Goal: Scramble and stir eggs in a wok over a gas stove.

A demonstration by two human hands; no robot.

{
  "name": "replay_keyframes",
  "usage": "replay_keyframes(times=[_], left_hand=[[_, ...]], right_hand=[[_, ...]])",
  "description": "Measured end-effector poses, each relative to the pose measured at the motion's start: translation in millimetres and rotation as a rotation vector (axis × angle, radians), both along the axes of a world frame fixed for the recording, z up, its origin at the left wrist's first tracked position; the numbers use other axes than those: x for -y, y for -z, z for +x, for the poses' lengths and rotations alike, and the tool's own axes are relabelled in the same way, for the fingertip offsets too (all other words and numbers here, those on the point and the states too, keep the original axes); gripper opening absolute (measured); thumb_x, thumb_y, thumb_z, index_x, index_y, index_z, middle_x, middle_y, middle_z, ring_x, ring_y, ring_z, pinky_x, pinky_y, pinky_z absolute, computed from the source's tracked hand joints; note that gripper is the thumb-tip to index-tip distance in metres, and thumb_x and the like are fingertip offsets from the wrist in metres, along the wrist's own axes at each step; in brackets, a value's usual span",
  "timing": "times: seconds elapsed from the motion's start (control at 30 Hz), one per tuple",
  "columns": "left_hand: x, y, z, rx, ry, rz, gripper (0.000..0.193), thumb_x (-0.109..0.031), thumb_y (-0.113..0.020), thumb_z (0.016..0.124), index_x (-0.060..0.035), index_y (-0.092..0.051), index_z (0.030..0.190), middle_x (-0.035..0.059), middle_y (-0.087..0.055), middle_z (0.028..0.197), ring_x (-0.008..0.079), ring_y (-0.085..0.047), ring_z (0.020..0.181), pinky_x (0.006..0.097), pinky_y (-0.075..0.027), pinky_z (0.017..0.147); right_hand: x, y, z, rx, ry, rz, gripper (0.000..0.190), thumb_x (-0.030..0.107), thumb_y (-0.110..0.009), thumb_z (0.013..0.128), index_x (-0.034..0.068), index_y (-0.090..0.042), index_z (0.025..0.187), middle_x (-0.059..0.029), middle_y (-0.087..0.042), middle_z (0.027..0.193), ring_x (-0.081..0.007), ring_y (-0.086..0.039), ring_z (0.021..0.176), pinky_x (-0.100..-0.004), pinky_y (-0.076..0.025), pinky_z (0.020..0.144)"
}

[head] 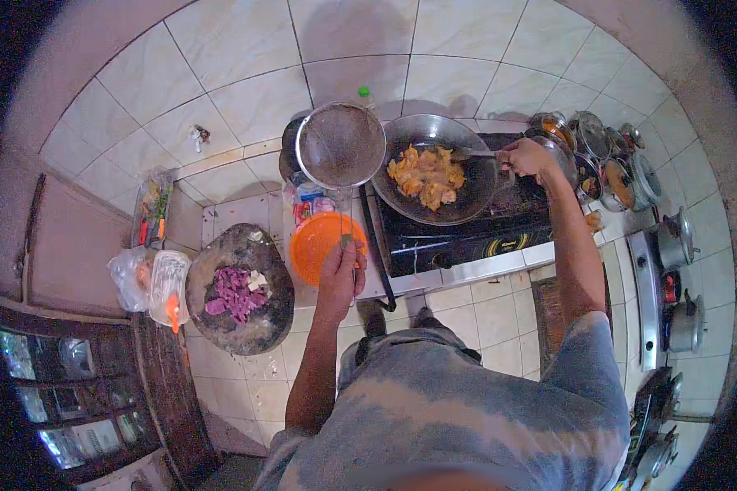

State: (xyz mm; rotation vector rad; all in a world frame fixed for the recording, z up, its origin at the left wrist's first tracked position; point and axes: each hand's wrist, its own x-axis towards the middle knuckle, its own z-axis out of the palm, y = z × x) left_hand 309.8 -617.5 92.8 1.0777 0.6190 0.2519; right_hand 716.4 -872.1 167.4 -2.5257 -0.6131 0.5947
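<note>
My left hand (pixel 341 270) grips the handle of a round mesh strainer (pixel 341 145), which is held level beside the wok's left rim. Under that handle lies an orange plastic basin (pixel 310 248). My right hand (pixel 528 159) is closed on the handle of a metal spatula (pixel 479 153), whose blade reaches into the wok. Golden-brown fried pieces (pixel 428 177) sit in the dark wok (pixel 430 215) on the black gas stove (pixel 405 248). Chopped purple pieces (pixel 239 294) and a few pale chunks (pixel 257 280) rest on a round, worn chopping board (pixel 239 337) at the left.
Lidded pots and bowls (pixel 618 181) crowd the counter right of the stove. A bottle with a green cap (pixel 364 92) stands behind the strainer. At far left are a clear plastic container (pixel 171 279) and a plastic bag (pixel 126 276). A black hose (pixel 374 245) runs along the stove's left side.
</note>
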Motion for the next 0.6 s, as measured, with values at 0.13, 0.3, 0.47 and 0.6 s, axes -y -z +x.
replay_keyframes(times=[0.13,0.3,0.47,0.6], left_hand=[[1.0,-4.1,2.0,-0.006,0.029,0.020,0.030,-0.029,-0.042,0.109,-0.0035,-0.056,0.116,0.0007,-0.053,0.079,0.0045,-0.040,0.043,0.0214,-0.029,0.037],[-3.3,2.3,-2.4,0.016,0.044,0.015,0.030,-0.029,-0.042,0.109,-0.0041,-0.056,0.116,0.0004,-0.052,0.079,0.0044,-0.040,0.044,0.0212,-0.029,0.037],[-6.6,8.5,-8.3,0.020,0.003,-0.010,0.029,-0.030,-0.043,0.109,-0.0049,-0.056,0.116,0.0000,-0.052,0.078,0.0043,-0.041,0.044,0.0210,-0.029,0.037],[-11.0,10.4,-15.1,0.021,-0.003,0.022,0.029,-0.030,-0.043,0.109,-0.0055,-0.056,0.116,-0.0004,-0.052,0.077,0.0044,-0.041,0.045,0.0208,-0.030,0.038]], right_hand=[[1.8,5.0,-2.6,0.344,-0.474,-0.212,0.019,0.028,-0.064,0.078,0.014,-0.074,0.087,-0.0128,-0.071,0.080,-0.0353,-0.067,0.070,-0.0423,-0.054,0.065],[-6.8,6.0,-12.6,0.206,-0.143,-0.114,0.037,0.032,-0.067,0.089,-0.003,-0.072,0.077,-0.0030,-0.064,0.062,-0.0131,-0.059,0.057,-0.0327,-0.047,0.055],[-11.6,12.9,-29.4,0.188,-0.048,0.040,0.035,0.030,-0.066,0.090,-0.004,-0.074,0.096,-0.0063,-0.067,0.068,-0.0137,-0.061,0.062,-0.0328,-0.049,0.062],[-36.6,17.4,-60.8,0.257,-0.063,0.015,0.038,0.029,-0.067,0.089,-0.002,-0.073,0.109,-0.0139,-0.072,0.078,-0.0191,-0.068,0.073,-0.0355,-0.053,0.071]])
